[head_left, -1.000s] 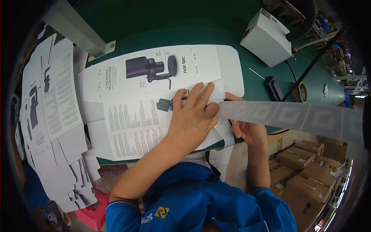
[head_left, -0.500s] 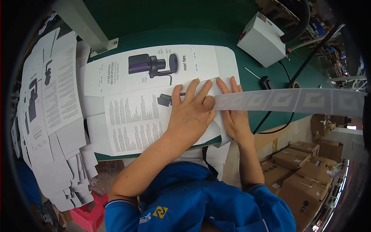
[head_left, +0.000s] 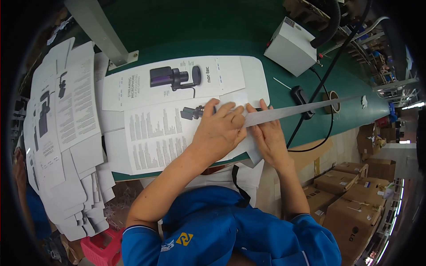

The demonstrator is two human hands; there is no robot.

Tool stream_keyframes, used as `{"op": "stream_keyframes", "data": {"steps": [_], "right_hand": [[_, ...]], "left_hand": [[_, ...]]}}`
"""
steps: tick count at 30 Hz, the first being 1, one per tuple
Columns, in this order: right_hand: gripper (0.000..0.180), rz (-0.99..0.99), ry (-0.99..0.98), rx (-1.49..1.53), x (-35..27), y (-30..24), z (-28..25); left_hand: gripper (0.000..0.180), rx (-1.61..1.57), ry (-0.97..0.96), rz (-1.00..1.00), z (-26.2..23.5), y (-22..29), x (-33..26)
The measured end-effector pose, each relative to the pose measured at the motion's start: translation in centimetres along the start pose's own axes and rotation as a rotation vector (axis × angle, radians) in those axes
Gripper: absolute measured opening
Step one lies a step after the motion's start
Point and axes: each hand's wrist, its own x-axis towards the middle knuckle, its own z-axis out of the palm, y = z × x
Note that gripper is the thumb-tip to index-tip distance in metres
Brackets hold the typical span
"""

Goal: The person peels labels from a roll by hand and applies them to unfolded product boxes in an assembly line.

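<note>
The long white strip point(head_left: 301, 111) runs rightward from both hands toward the table's right edge; left hand point(head_left: 219, 133) presses flat, fingers spread, on the flattened carton point(head_left: 177, 128) near the front edge; right hand point(head_left: 268, 133) pins the strip's near end.

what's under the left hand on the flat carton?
The left hand lies flat on the unfolded printed carton, covering part of a white panel and the near end of the long pale strip. The right hand presses beside it. Anything beneath the palm is hidden.
</note>
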Motion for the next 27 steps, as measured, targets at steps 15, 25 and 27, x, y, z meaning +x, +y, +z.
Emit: {"op": "stream_keyframes", "data": {"steps": [15,25,27], "right_hand": [[0.037,0.601,-0.193,0.668,13.6,1.9,-0.4],[0.021,0.186,0.241,0.983,9.7,3.0,-11.5],[0.021,0.097,0.299,0.892,9.3,4.3,-16.3]], "left_hand": [[0.023,-0.443,0.279,-0.01,-2.7,6.2,-8.8],[0.015,-0.498,0.298,0.086,-3.5,4.4,-13.6],[0.017,-0.508,0.35,0.096,-4.0,5.5,-12.7]]}}
